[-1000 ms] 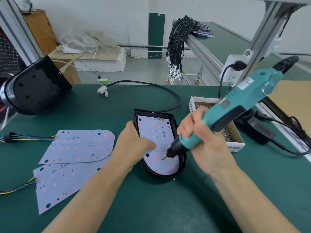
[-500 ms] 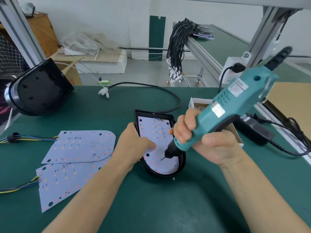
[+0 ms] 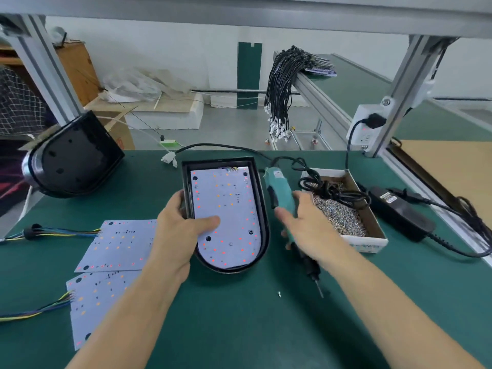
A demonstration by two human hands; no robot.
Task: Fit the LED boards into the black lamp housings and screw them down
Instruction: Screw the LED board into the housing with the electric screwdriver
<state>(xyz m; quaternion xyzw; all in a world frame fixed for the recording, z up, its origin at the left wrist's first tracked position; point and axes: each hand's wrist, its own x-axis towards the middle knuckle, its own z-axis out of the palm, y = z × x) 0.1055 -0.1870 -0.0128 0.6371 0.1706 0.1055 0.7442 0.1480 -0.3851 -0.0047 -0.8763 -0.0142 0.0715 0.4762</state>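
Left hand (image 3: 183,230) grips left wall of black lamp housing (image 3: 262,209), thumb pressing LED board (image 3: 229,217) seated inside. Right hand (image 3: 308,230) loosely curled over teal electric screwdriver (image 3: 282,193) lying on green mat (image 3: 239,315) beside housing. 2 spare LED boards (image 3: 119,246) at left. Loose screw (image 3: 279,293) near bit.

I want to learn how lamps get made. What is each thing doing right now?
Lamp housing: flat, gripped by left hand.
LED board: inside housing, thumb pressing it.
Screwdriver: lying on the table, right hand on it.
Screw box: open, full.
Spare boards: loose.
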